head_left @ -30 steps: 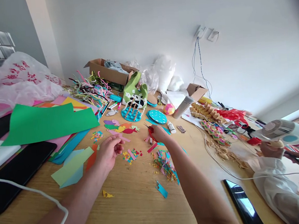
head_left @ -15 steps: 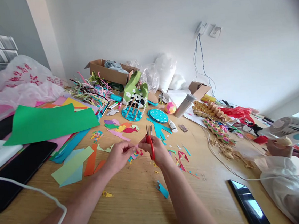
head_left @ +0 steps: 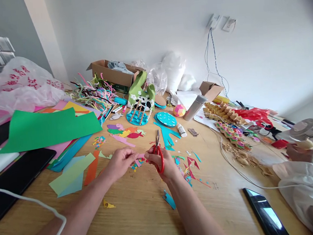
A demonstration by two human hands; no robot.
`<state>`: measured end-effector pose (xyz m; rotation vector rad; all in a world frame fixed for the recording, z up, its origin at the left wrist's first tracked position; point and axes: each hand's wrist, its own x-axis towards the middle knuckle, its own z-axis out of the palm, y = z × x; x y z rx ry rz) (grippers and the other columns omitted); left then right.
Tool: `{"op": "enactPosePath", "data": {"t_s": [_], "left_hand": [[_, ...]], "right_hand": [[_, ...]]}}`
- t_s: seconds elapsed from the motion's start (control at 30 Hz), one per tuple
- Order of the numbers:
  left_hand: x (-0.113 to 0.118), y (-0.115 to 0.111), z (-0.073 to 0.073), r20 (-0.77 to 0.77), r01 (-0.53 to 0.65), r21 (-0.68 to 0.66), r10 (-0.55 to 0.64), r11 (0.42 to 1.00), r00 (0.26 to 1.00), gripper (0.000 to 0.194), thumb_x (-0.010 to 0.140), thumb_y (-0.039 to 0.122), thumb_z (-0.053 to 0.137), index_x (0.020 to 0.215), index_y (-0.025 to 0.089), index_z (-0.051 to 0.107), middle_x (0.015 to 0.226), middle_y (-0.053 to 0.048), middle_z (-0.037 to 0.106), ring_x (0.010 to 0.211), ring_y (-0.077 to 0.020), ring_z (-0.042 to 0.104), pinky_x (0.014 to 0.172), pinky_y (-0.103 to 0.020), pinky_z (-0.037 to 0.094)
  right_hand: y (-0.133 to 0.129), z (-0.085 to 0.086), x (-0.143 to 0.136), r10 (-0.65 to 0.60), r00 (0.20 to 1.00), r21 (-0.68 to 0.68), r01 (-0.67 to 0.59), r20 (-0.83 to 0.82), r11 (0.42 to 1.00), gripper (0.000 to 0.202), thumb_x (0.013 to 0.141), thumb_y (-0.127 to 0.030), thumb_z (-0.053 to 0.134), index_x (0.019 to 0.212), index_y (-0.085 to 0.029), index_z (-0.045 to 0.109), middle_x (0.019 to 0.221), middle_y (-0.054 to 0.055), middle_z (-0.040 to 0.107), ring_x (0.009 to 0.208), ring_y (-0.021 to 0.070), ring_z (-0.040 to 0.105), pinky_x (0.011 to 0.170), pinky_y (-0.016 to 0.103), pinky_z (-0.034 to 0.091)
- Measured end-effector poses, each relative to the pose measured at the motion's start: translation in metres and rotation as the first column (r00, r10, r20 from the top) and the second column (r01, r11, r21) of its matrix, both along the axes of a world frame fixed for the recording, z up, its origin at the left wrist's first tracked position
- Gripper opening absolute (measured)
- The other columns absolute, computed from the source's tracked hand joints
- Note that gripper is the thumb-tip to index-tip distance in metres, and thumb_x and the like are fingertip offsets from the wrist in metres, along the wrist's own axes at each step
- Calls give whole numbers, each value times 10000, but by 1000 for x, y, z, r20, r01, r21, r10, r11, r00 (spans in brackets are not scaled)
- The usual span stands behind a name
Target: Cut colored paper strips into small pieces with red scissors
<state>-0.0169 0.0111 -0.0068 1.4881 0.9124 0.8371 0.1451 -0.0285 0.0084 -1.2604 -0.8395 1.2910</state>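
Near the middle of the table, my left hand (head_left: 122, 163) pinches one end of a small pink paper strip (head_left: 140, 156). My right hand (head_left: 162, 163) holds the other end between thumb and finger, and also has red-handled scissors (head_left: 158, 152) hooked on it, blades pointing away from me. Small coloured paper dots (head_left: 135, 165) lie under the strip. Beyond my hands are paper fish (head_left: 125, 132) in several colours and a longer pink strip (head_left: 122, 140). Red paper scraps (head_left: 190, 165) lie to the right of my right hand, and a curled blue scrap (head_left: 169, 199) is nearer me.
Green sheets (head_left: 50, 128) and a black tablet-like slab (head_left: 22, 180) are at the left. A green panda bag (head_left: 142, 96) and a grey bottle (head_left: 195, 108) stand behind. A phone (head_left: 266, 212) and a white cable (head_left: 241, 177) lie right, near another person's hand (head_left: 300, 153).
My hands have drawn slightly apart, showing more of the pink strip between them. The scissors have turned, and their blades now tilt a little to the right.
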Motion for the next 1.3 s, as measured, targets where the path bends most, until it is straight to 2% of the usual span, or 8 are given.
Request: {"op": "enactPosePath", "data": {"t_s": [0.27, 0.5, 0.57, 0.73, 0.93, 1.1, 1.2, 1.3], "left_hand": [[0, 0, 3, -49, -73, 182, 83, 981, 995, 298, 749, 408, 603, 565, 175, 635, 532, 3, 507, 531, -131, 433, 508, -231, 324], [-2, 5, 3, 100, -284, -51, 288, 958, 953, 300, 716, 462, 623, 657, 170, 661, 523, -14, 555, 516, -149, 498, 513, -248, 378], [-1, 3, 6, 115, -278, -108, 290, 955, 950, 347, 718, 502, 616, 645, 166, 665, 524, -25, 565, 521, -153, 514, 520, -252, 391], [4, -5, 8, 95, -75, -88, 83, 993, 992, 302, 643, 452, 719, 690, 156, 685, 587, -24, 610, 538, -140, 508, 517, -243, 382], [3, -4, 3, 73, -57, -65, 62, 996, 995, 281, 686, 430, 694, 695, 149, 703, 640, -47, 650, 568, -147, 528, 543, -254, 400], [3, -2, 0, 61, -56, -78, 61, 995, 996, 308, 659, 454, 707, 694, 148, 711, 655, -63, 671, 572, -155, 544, 534, -257, 410], [3, -1, -1, 70, -126, -127, 136, 984, 988, 350, 637, 487, 712, 692, 142, 709, 672, -73, 680, 544, -140, 532, 504, -247, 404], [2, -1, 4, 43, -208, -266, 227, 941, 973, 430, 644, 557, 681, 664, 128, 691, 657, -85, 674, 482, -116, 499, 435, -226, 354]], "right_hand": [[0, -7, 0, -22, 994, 8, 23, -109, 1000, 270, 531, -203, 765, 681, -162, 544, 603, -34, 563, 497, 80, 450, 514, 225, 324], [-1, -3, 1, -147, 975, 63, 159, -167, 985, 291, 544, -226, 763, 682, -181, 510, 595, -51, 517, 522, 82, 450, 525, 225, 335], [-1, -4, 0, -121, 983, 82, 133, -135, 988, 285, 545, -227, 768, 680, -179, 521, 600, -47, 525, 530, 87, 455, 534, 230, 344], [-2, -8, -4, -19, 1000, 100, 21, -20, 995, 273, 559, -257, 765, 699, -172, 547, 637, -23, 582, 548, 100, 484, 550, 237, 354], [-3, -7, -5, -31, 997, 150, 20, 71, 988, 248, 649, -344, 716, 686, -172, 542, 610, -22, 558, 558, 108, 487, 572, 243, 374], [-4, -4, -7, -3, 989, 173, -22, 146, 985, 263, 612, -291, 749, 713, -178, 534, 636, -30, 536, 589, 108, 477, 588, 237, 379], [-6, -5, -10, -95, 961, 244, 30, 260, 969, 239, 663, -282, 711, 732, -193, 500, 662, -23, 533, 590, 117, 479, 583, 246, 390], [-10, -8, -11, -294, 822, 416, 77, 488, 906, 126, 764, -240, 609, 754, -206, 487, 703, 0, 542, 635, 139, 500, 612, 263, 406]]}}
